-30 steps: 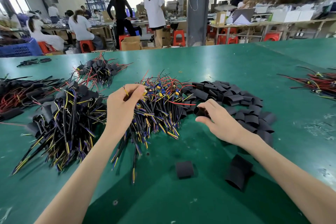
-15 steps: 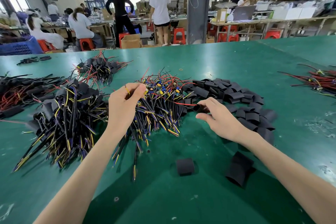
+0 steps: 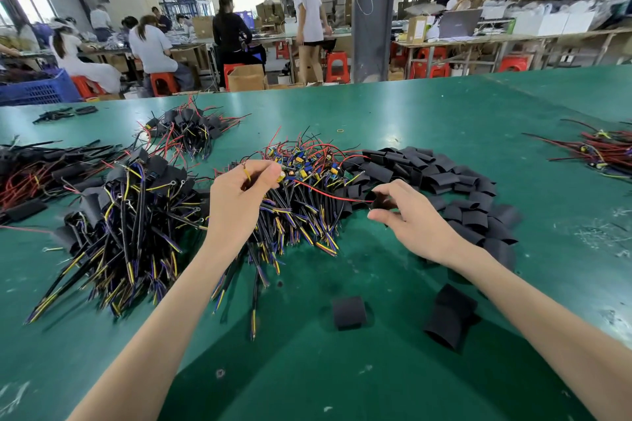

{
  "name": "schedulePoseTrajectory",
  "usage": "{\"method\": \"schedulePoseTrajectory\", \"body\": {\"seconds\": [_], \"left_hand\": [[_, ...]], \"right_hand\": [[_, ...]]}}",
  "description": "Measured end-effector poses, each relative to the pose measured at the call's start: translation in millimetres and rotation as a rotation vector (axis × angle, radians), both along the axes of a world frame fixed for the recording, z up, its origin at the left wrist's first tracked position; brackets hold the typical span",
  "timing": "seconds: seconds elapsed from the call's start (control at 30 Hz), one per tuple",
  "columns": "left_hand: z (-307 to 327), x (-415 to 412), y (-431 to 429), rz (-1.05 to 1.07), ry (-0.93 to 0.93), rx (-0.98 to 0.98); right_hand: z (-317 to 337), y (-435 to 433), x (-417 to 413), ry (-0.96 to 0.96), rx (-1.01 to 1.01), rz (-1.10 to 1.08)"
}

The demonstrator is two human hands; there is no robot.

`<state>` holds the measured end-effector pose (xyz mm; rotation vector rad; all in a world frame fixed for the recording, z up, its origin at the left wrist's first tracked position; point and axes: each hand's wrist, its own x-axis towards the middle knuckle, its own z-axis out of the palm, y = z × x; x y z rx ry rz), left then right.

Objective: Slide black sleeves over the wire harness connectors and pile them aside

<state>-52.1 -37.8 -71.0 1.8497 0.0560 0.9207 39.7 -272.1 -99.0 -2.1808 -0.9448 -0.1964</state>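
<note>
— Green bench top all round us, other workers seated at tables far behind. What do we have in hand?

— Our left hand is curled round the connector end of one harness, at the top of the unsleeved heap. Our right hand pinches one black sleeve between thumb and forefinger, at the near edge of the sleeve heap.

— Has anything moved in the last second?

— Hardly. Both hands sit almost where they were. The right has come a touch toward the left, and a red wire from the held harness reaches the sleeve. We cannot tell whether it is inside yet.

— So we judge the threading is only beginning?

— Yes. The connector is still bare, so the sleeve has the whole wire to travel before it covers anything.

— And after that?

— The sleeved pile lies just left of our left forearm, ready for this one. Two stray sleeves lie nearer us on the bench.
</note>
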Motion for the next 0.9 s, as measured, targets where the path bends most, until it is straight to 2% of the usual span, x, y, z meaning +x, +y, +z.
{"method": "schedulePoseTrajectory", "body": {"seconds": [0.2, 0.37, 0.6, 0.9], "left_hand": [[-3, -2, -12, -0.065, 0.025, 0.062], [1, -4, -21, -0.087, -0.019, 0.012], [-6, -5, -31, -0.158, 0.033, 0.047], [-15, -6, -42, -0.232, 0.166, 0.081]], "right_hand": [[4, 0, -7, -0.270, -0.169, 0.039], [5, -1, -5, -0.294, -0.264, 0.013], [8, 1, -10, -0.323, -0.227, 0.002], [8, 13, -27, -0.340, -0.061, 0.066]]}}
